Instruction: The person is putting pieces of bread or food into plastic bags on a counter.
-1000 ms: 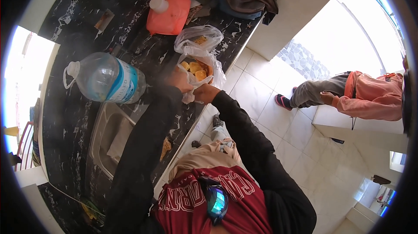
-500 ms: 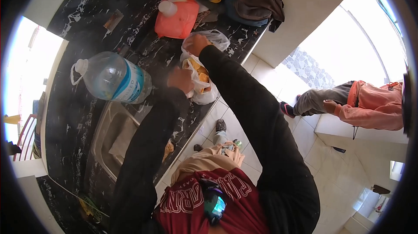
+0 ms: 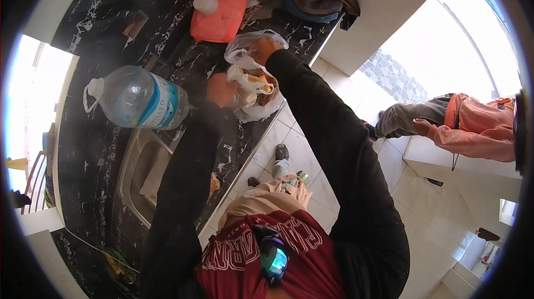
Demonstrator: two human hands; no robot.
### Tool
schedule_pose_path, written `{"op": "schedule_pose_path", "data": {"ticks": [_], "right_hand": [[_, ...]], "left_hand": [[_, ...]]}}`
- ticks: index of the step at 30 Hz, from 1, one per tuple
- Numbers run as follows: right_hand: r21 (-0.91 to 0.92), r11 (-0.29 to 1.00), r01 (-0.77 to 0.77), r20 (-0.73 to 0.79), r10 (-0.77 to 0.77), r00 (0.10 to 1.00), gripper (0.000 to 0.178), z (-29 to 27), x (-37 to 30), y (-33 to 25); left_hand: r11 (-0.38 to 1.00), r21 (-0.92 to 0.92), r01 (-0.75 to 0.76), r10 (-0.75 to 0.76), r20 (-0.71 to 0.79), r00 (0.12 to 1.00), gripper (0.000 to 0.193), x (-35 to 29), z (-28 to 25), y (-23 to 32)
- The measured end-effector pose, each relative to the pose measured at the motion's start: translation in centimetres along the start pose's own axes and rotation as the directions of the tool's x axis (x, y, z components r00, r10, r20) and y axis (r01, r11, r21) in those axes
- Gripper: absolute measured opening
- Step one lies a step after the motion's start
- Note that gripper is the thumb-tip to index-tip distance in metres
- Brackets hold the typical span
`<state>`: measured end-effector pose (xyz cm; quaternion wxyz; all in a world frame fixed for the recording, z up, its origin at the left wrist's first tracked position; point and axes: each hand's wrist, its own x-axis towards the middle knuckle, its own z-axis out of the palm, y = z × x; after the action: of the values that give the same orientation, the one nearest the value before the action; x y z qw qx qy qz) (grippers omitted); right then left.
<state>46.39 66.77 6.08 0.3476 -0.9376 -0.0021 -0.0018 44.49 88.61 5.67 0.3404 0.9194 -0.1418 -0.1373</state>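
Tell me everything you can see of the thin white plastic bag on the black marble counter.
The thin white plastic bag is crumpled, translucent film, lying near the front edge of the black marble counter. Its mouth is pulled open, handle loops raised at the top. Yellow-orange contents show inside; what they are cannot be told. The left hand grips its left side, and the right hand holds the upper rim. An orange-red plastic bag lies just behind it.

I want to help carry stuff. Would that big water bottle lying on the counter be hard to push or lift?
Probably heavy: the water bottle looks large and mostly full. It lies on its side on the counter, so a push might roll it. The loop by its cap should help lifting.
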Motion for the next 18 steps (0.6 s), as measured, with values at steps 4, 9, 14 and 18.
{"op": "schedule_pose_path", "data": {"ticks": [4,9,14,18], "right_hand": [[-0.069,0.998,0.006,-0.007,-0.006,1.000,0.023,-1.0,-0.7,0.7],[0.299,0.933,-0.200,0.182,0.150,0.972,0.022,-2.3,-0.7,0.8],[0.466,0.880,-0.090,-0.129,0.168,0.977,0.022,-2.4,0.3,0.3],[0.279,0.959,-0.042,-0.101,0.072,0.992,0.026,-1.8,0.8,-0.3]], "left_hand": [[0.905,-0.407,0.122,-0.152,-0.041,0.988,0.031,0.2,0.0,-2.0],[0.697,-0.705,0.130,-0.204,-0.021,0.979,0.025,-2.0,-0.9,-4.5],[0.337,-0.937,0.089,-0.305,-0.019,0.952,0.026,-3.1,-1.1,-7.8],[0.059,-0.977,0.204,-0.424,0.161,0.891,0.030,-4.1,-1.4,-10.1]]}}
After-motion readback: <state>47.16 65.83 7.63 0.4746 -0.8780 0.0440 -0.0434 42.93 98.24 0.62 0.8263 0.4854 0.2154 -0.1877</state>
